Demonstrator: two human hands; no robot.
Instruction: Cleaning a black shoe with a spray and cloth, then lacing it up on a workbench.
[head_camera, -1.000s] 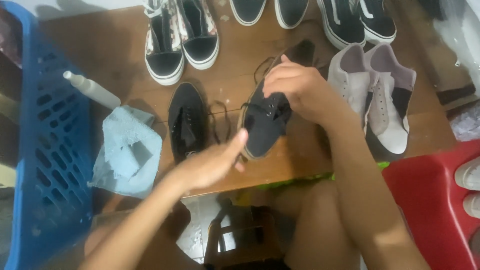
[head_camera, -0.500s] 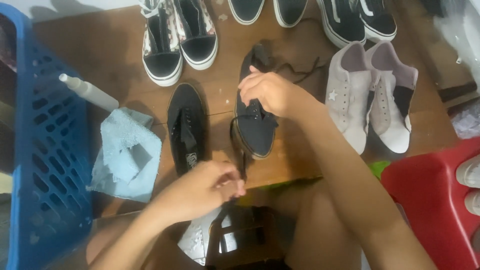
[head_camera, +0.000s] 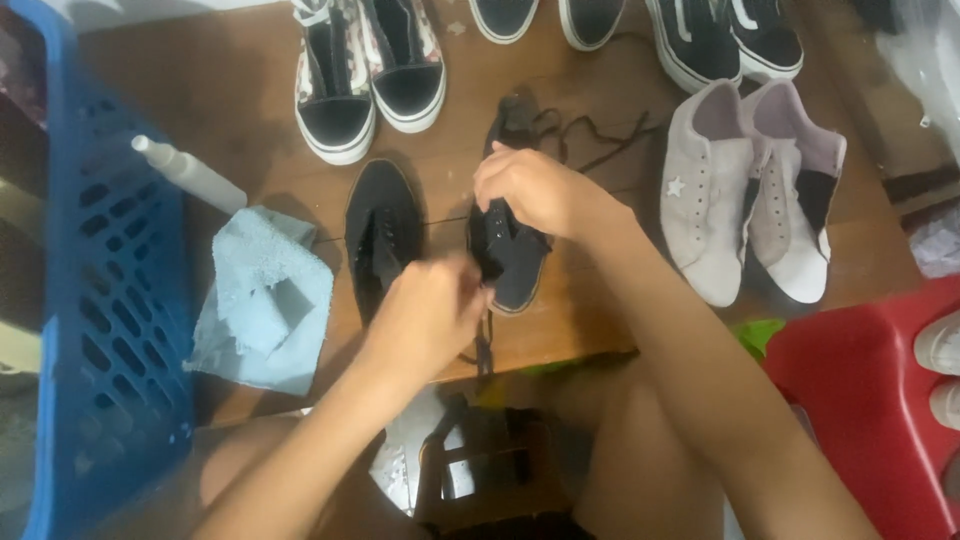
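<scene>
Two black canvas shoes lie side by side on a brown wooden table (head_camera: 230, 90). My right hand (head_camera: 535, 190) presses down on the right black shoe (head_camera: 512, 262), covering its middle. My left hand (head_camera: 425, 315) is closed around that shoe's black lace (head_camera: 484, 345) near the toe, at the table's front edge. More of the lace (head_camera: 590, 130) trails loose past the shoe's heel. The left black shoe (head_camera: 382, 235) lies untouched beside my left hand.
A light blue cloth (head_camera: 262, 300) and a white spray bottle (head_camera: 190, 172) lie left. A blue plastic basket (head_camera: 110, 300) stands at far left. Patterned sneakers (head_camera: 365, 70), grey sneakers (head_camera: 750, 185) and black sneakers (head_camera: 720, 40) fill the table. A red stool (head_camera: 870, 390) is at right.
My right hand has laid the black shoe flat on the table from a tilted, lifted hold. My left hand has moved in, closed on the lace and come up beside the shoe's toe.
</scene>
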